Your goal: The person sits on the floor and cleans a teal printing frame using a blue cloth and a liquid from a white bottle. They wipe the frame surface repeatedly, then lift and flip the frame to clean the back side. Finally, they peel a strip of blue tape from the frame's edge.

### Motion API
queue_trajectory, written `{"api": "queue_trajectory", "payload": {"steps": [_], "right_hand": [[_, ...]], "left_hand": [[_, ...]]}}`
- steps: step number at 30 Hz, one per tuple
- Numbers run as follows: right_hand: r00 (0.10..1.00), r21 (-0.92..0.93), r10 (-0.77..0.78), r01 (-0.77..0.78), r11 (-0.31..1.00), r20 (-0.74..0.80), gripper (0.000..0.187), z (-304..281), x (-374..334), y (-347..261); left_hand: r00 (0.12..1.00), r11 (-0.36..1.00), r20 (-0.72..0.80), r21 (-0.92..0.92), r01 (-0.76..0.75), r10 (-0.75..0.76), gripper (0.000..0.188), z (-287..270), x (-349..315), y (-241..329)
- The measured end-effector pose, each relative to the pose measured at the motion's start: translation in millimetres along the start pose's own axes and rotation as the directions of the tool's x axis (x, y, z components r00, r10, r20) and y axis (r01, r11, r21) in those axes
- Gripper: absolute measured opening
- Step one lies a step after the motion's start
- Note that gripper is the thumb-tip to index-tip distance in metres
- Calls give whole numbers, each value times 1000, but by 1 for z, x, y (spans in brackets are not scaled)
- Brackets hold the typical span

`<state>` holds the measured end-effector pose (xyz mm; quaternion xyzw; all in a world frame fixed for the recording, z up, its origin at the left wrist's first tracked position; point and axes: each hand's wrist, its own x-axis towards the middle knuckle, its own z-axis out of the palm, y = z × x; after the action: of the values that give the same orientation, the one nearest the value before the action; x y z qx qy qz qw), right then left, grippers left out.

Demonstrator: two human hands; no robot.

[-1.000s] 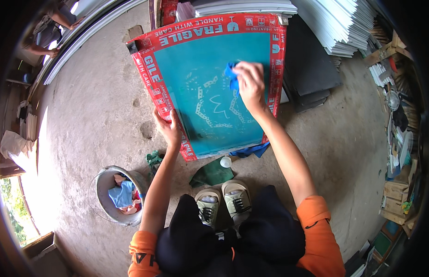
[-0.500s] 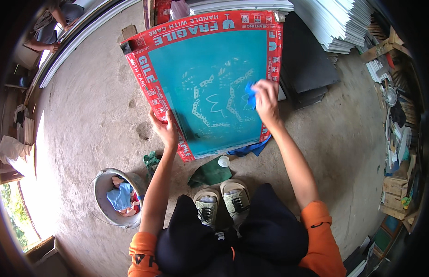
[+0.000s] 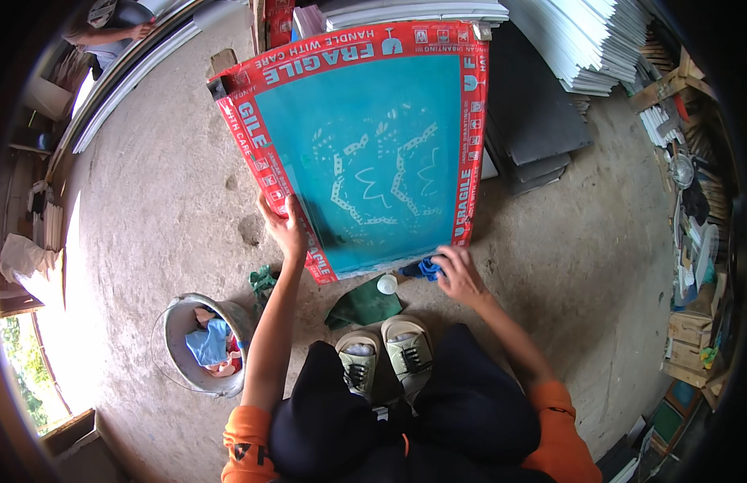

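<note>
A screen-printing frame [image 3: 365, 137] with teal mesh leans in front of me, its border wrapped in red printed tape. Pale flower-like line shapes show on the mesh. My left hand [image 3: 286, 229] grips the frame's lower left side, thumb on the front. Below the lower right corner, my right hand [image 3: 463, 278] is curled, its fingertips at a crumpled blue cloth [image 3: 425, 268]; fingers partly hide the contact. A dark green cloth [image 3: 361, 303] lies on the floor by my shoes, with a small white round container [image 3: 387, 283] at its upper edge.
A metal bucket [image 3: 174, 354] of coloured rags stands at left, beside a green rag [image 3: 262, 280]. Behind the frame are black panels [image 3: 542, 121] and stacked white boards [image 3: 586, 40]. Wooden shelving with clutter [image 3: 691, 322] lines the right. Another person [image 3: 116, 32] works at far left.
My right hand has come down from the mesh's right side to below the frame's lower right corner. My left hand keeps its grip. The other person's arm has moved.
</note>
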<state>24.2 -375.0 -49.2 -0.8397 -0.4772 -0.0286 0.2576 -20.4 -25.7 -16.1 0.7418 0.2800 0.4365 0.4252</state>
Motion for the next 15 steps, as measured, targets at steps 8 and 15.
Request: {"api": "queue_trajectory", "payload": {"steps": [8,15], "right_hand": [[654,693,717,-401,599,-241,49,-35,126,56],[635,737,701,-294,609,-326,45,-66,129,46]], "left_hand": [[915,901,228,-210,381,-334,35,-5,-16,-28],[955,929,199,-258,266,-218,36,-20,-4,9]]}}
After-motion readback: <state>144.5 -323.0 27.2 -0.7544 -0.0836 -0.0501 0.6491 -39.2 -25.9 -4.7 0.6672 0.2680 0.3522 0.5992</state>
